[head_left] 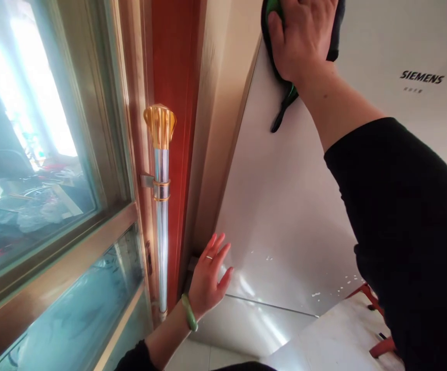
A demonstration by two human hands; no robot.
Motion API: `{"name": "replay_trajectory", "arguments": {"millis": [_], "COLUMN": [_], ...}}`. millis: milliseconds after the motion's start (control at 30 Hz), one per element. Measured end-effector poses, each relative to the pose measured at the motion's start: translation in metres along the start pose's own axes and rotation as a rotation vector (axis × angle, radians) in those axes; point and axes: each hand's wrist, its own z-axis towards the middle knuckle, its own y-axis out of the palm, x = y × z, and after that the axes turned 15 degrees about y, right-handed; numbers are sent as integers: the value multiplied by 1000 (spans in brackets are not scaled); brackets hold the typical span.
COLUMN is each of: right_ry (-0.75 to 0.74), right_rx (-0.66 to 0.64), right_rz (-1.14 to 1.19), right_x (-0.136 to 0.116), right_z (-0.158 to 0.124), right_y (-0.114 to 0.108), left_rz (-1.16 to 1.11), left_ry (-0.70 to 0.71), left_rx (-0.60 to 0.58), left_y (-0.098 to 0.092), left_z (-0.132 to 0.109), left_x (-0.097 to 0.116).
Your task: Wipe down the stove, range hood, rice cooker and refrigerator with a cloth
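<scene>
My right hand [304, 36] is high up, palm down on a black and green cleaning cloth [281, 105] that it presses against the light refrigerator door [285, 196]. The cloth's dark end hangs below the wrist, and the fingertips run out of the top of the view. Lower down, my left hand [211, 281] is open with its fingers spread, beside the left edge of the refrigerator. It wears a ring and a green bangle [189, 312] and holds nothing. Whether its fingertips touch the door I cannot tell.
To the left stands a glazed metal-framed door [103, 226] with a long silver handle bar [162, 247] topped in gold. A reddish-brown panel [175, 103] lies behind the bar. At lower right are a pale surface [335, 335] and red legs or rails [383, 348].
</scene>
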Motion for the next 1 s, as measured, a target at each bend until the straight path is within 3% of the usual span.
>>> {"name": "replay_trajectory", "arguments": {"millis": [133,267,400,567,633,700,767,867,933,1000], "right_ry": [-178,-318,-309,-267,-302,-368,-459,-495,-429,-373], "right_rx": [-52,-115,-283,-478,-541,-603,-663,-612,-497,-372], "right_rz": [-69,-80,-23,-29,-37,-38,-24,-18,-47,-65], "right_x": [-11,-22,-43,-64,-67,-64,-53,-27,-10,3], "right_z": [-48,-119,-212,-331,-368,-387,-379,-313,-246,-182], "right_y": [14,44,73,92,97,99,96,77,57,38], "left_rz": [-44,-83,-77,-42,-27,-14,-1,11,13,28], "left_ry": [32,62,47,26,23,38,73,120,147,214], "left_rx": [2,28,42,35,40,37,32,39,62,126], "left_y": [7,7,1,-6,-8,-10,-9,-6,-7,-14], "left_z": [2,8,6,-2,-3,-1,8,47,97,161], "left_x": [-1,0,1,5,8,7,0,-26,-50,-74]}}
